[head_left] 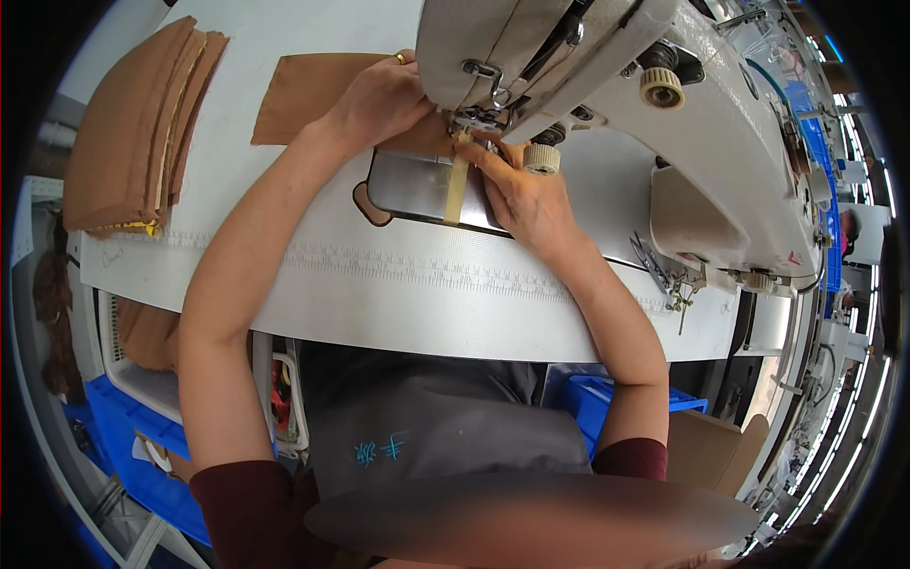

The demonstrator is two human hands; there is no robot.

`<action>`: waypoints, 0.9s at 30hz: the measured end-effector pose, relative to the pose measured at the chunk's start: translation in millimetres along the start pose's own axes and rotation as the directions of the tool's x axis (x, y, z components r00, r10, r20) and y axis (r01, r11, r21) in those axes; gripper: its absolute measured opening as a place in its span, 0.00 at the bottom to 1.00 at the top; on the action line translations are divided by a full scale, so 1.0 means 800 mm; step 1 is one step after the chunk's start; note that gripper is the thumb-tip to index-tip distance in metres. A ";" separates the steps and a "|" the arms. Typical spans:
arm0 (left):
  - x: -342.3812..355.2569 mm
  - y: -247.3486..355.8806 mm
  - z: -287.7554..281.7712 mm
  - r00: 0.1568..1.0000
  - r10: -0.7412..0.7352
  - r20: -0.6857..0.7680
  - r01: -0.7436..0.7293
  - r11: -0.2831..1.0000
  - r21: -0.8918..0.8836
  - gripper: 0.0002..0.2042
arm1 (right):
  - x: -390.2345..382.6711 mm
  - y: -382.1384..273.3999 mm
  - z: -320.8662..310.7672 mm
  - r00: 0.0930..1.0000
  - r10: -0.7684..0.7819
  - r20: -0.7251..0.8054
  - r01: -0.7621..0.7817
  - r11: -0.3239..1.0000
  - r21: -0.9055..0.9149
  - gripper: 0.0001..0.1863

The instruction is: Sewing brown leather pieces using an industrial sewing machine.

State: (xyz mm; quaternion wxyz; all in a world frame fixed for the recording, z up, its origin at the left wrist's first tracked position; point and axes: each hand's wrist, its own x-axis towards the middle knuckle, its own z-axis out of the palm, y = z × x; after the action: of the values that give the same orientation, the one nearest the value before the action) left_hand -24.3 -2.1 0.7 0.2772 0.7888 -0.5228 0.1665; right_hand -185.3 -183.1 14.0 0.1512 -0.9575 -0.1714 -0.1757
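A brown fabric piece (301,95) lies under the head of a white sewing machine (559,57), its right end reaching the presser foot (479,119). My left hand (379,102) rests on that fabric left of the machine head, which hides its fingertips. Close beside the presser foot, my right hand (531,201) has its fingers bent and drawn together at the fabric's edge; the machine partly covers what they grip. A pale yellow strip (456,194) runs from the foot toward me over the metal plate (408,185).
Folded brown fabric pieces (133,133) are stacked at the far left. Thread snips (650,261) lie right of my right forearm, near a small metal attachment (684,289). A printed ruler scale (408,268) crosses the white table (313,308). Below stand blue bins (156,484).
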 end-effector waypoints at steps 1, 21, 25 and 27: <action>0.001 0.001 0.000 1.000 -0.023 0.011 0.023 1.000 -0.019 0.05 | 0.002 0.000 0.000 0.999 -0.018 -0.037 0.018 1.000 0.006 0.22; -0.031 -0.056 0.034 0.992 -0.059 0.114 0.041 0.986 0.161 0.16 | -0.006 0.009 0.025 0.967 -0.069 -0.244 0.045 0.994 -0.100 0.08; 0.015 0.026 -0.021 0.924 -0.360 0.127 0.346 0.930 0.120 0.17 | -0.005 0.014 0.030 0.948 -0.101 -0.302 0.069 0.991 -0.115 0.06; 0.021 0.021 -0.040 0.745 -0.634 0.207 0.604 0.773 0.195 0.17 | -0.002 0.013 0.029 0.943 -0.113 -0.312 0.082 0.990 -0.112 0.06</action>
State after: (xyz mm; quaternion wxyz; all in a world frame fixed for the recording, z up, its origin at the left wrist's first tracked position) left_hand -31.9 -0.2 39.7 0.1994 0.9468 -0.2524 -0.0103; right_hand -176.3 -184.7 -9.4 0.1209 -0.9134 -0.1832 -0.3429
